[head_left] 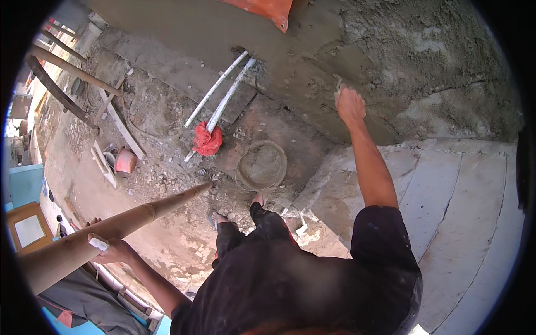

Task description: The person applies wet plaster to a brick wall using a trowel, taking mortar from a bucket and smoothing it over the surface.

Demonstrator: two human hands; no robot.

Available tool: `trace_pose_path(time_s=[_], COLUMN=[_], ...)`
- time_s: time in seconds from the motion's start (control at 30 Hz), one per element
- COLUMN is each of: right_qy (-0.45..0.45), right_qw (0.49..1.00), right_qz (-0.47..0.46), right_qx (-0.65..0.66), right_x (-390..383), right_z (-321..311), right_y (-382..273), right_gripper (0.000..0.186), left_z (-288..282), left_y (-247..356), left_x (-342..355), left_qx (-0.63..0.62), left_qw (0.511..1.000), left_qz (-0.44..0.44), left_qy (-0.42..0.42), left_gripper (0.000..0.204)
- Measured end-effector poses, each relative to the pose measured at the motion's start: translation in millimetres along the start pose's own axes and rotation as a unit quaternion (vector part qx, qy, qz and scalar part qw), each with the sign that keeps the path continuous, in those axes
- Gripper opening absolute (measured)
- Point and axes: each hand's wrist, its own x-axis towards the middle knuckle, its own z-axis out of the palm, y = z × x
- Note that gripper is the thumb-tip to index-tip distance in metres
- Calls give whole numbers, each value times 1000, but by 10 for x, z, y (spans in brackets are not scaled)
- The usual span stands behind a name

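One bare hand, the left hand (114,252), curls round a thick bamboo pole (167,202), smooth, round and tan, with a raised ring along its length; the pole slants from the lower left toward the person's feet. Something white covers part of the thumb. The right hand (351,106), arm outstretched, is closed at the wet mortar (312,72), apparently on a pale handle (338,84); the tool's form cannot be told. The grey mortar is sleek at the centre and coarse and lumpy at the upper right. Near the feet stands a round bucket (285,163) of grey, pasty mix. Beyond it lie two slim white pipes (231,94), with a crumpled red bag (207,139) around one. Stony rubble (173,162) covers the ground; at left, a pinkish bucket (126,160) sits beside a flat board (121,127). Pale, smooth panels (446,206) with dark seams fill the right.
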Motion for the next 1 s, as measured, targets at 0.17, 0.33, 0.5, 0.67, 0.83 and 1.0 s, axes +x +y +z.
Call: trace_pose_path(time_s=[0.17,0.33,0.5,0.67,0.83,1.0], right_qy=[72,-82,-106,-171,-239,-173], right_qw=[988,978,988,985,965,984], right_qz=[-41,-30,-21,22,46,-12], right_qx=[130,189,109,-21,-95,-40], right_x=[170,58,18,-240,-471,170], right_z=[-598,-317,749,1322,1539,1252], right_y=[203,1009,853,724,891,201], right_gripper=[35,40,38,26,21,22], left_z=[2,-60,-98,-120,-154,-161], left_y=[64,-37,-246,-21,-118,-112], left_x=[22,-21,19,58,45,77], left_qx=[-7,75,110,46,98,13], left_qw=[1000,996,990,998,991,1000], left_qz=[30,47,86,37,85,5], left_qy=[1,-12,4,-6,-45,-17], left_gripper=[49,41,31,54,54,55])
